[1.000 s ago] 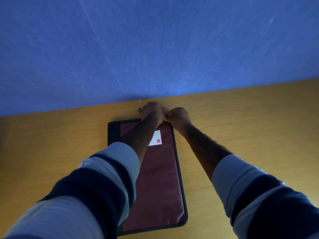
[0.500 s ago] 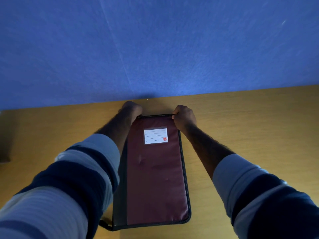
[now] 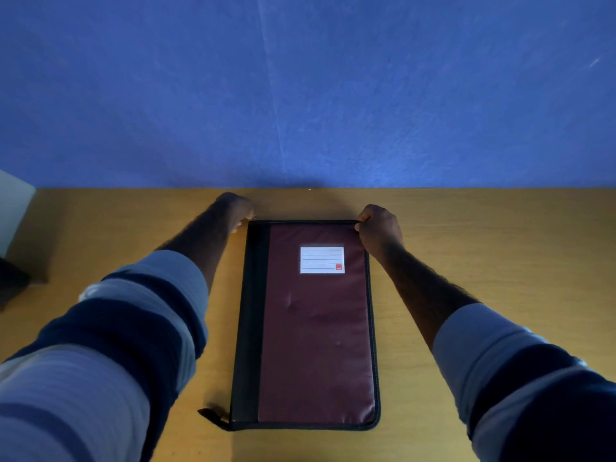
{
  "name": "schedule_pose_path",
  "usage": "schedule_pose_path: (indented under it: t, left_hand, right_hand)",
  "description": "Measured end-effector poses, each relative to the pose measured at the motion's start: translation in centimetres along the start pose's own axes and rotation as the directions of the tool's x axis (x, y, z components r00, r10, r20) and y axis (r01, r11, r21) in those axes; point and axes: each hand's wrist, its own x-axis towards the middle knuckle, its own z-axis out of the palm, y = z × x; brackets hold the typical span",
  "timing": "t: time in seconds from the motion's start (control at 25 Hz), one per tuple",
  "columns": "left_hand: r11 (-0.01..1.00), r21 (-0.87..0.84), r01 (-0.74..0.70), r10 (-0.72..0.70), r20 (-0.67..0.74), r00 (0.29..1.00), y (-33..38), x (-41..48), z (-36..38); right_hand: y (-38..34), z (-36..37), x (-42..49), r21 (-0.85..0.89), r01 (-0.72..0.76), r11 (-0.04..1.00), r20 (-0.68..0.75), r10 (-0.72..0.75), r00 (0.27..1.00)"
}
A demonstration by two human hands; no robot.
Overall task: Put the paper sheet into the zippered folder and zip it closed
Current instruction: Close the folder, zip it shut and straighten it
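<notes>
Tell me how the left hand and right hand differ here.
The left hand lies just outside the zippered folder's far left corner, its grip unclear; the right hand pinches the far right corner itself. The left hand reaches farther up the table than the right hand. Both curl at the folder's far edge.

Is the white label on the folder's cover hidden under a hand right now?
No, the white label shows fully on the folder cover, while the left hand and right hand sit at its far corners.
</notes>
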Motion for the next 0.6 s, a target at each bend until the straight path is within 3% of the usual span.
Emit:
schedule_pose_path:
  t: [0.16,0.28,0.6]
  left_hand:
    - [0.992,-0.124,-0.013,0.023,0.080,0.997,-1.2,0.6,-0.9]
    - [0.981,-0.191,0.020,-0.018,0.015,1.000,-1.1,0.2,0.0]
    - [0.976,-0.206,-0.071,0.036,-0.171,0.985,-2.7,-1.5,1.7]
  right_hand:
    - [0.1,0.1,0.2,0.002,-0.004,1.000,0.004,0.004,1.000]
    - [0.5,0.4,0.1,0.050,-0.021,0.999,0.008,0.021,1.000]
    - [2.0,1.0,-3.5,0.194,-0.090,0.977,0.044,0.083,0.996]
